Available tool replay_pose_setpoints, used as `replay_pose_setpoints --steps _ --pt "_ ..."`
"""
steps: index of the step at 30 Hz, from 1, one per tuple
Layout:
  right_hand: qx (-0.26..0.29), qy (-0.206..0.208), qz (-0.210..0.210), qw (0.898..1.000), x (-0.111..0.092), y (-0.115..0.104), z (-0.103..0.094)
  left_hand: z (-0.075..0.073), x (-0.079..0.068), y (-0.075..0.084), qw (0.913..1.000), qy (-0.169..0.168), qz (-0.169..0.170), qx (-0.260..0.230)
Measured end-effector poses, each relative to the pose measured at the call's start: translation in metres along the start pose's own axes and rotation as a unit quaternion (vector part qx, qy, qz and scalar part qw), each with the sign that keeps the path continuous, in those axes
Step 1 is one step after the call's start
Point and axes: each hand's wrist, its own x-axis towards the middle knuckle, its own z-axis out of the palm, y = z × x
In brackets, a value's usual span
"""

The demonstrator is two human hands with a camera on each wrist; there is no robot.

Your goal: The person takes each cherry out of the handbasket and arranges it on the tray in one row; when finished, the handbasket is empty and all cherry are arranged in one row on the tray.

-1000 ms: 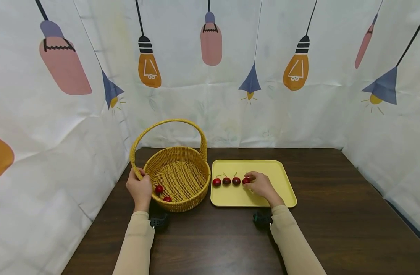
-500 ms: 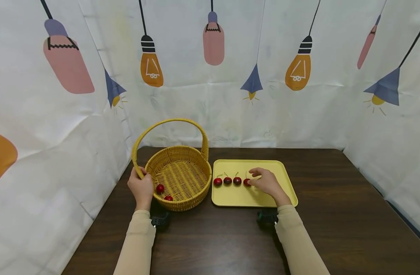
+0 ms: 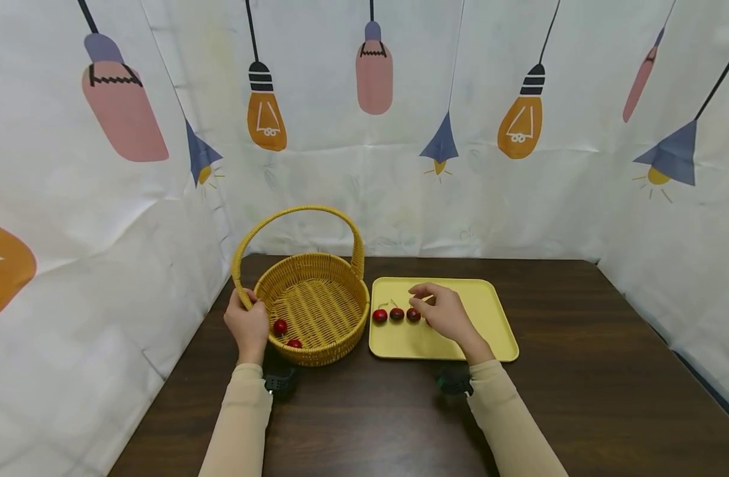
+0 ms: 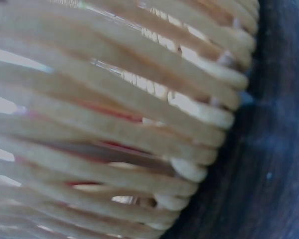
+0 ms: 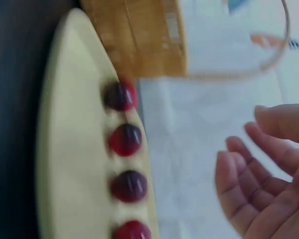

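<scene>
My left hand grips the yellow woven basket where its tall handle meets the left rim. Two red cherries lie inside the basket, one of them this cherry near the left wall. Over the yellow tray hovers my right hand, fingers loosely bent with nothing between them. A row of several dark red cherries with stems, including this cherry, lies on the tray; the rightmost is partly hidden under the hand. The right wrist view shows the cherries apart from the fingertips.
The dark wooden table carries both basket and tray, the basket standing just left of the tray. Behind the table hangs a white curtain printed with lamps. In the left wrist view, blurred basket weave fills most of the picture.
My right hand has let go of the rightmost cherry, lifted off, and moved left above the row. My left hand keeps its grip on the basket. The whole view has shifted slightly.
</scene>
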Motion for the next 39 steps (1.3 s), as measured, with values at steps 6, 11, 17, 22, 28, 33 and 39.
replay_pose_setpoints --steps 6,11,17,22,28,33,39 --pt "0.059 0.002 -0.08 0.995 -0.004 -0.03 0.045 0.0 0.0 0.001 1.0 0.0 -0.004 0.004" --pt "0.057 -0.031 -0.173 0.983 -0.005 -0.057 0.083 -0.001 0.0 0.001 1.0 0.002 0.002 0.002" --pt "-0.014 -0.083 -0.207 0.975 0.004 -0.08 0.128 -0.002 -0.001 -0.001 1.0 0.005 0.0 0.008" --pt "-0.11 -0.106 -0.187 0.97 0.015 -0.093 0.152 -0.001 -0.001 -0.001 0.9999 0.007 -0.006 0.013" --pt "-0.17 -0.177 -0.137 0.96 0.028 -0.106 0.166 0.0 0.001 0.002 0.9999 0.011 0.0 0.009" --pt "-0.163 -0.247 -0.109 0.949 0.038 -0.11 0.176 0.0 0.001 0.003 0.9999 0.014 0.002 0.01" --pt "-0.15 -0.338 -0.098 0.924 0.046 -0.11 0.179 0.0 0.0 0.002 0.9998 0.015 0.0 0.009"
